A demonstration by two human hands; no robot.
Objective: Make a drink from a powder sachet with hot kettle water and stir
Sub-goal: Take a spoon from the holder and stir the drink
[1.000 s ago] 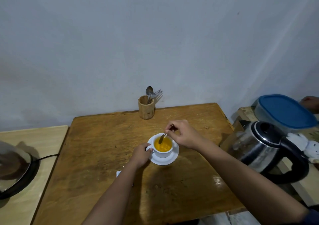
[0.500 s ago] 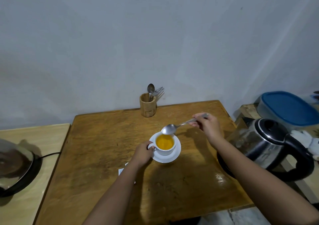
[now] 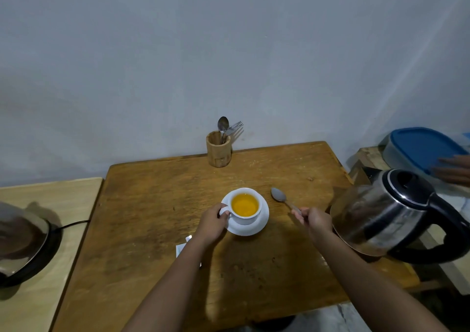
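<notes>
head view: a white cup [image 3: 244, 210] of orange drink stands on a white saucer [image 3: 262, 223] near the middle of the wooden table [image 3: 142, 219]. the left hand [image 3: 212, 223] is at the cup's left side, fingers curled around the handle and holding it. the right hand [image 3: 314, 221] is to the right of the cup, apart from it, closed on the handle end of a spoon [image 3: 282, 198]. the spoon's bowl points up and away toward the wall, just right of the saucer and not touching it; whether the bowl rests on the wood or hangs just above it cannot be told.

a white sachet [image 3: 181, 246] lies below and left of the cup, mostly hidden under the left forearm. a steel and black kettle [image 3: 396, 212] stands right of the cup at the table's right edge, close beside the right hand. a wooden cutlery holder [image 3: 218, 151] with a spoon and fork in it stands beyond the cup at the far edge, against the wall.

bare wood lies left of the cup as far as the table's left edge, and also between the cup and the near edge. right of the cup, the room is narrow, taken up by spoon, hand and kettle. a blue-lidded container [image 3: 422, 148] sits beyond the kettle, off the table, with another person's hand [image 3: 455, 171] on it.
</notes>
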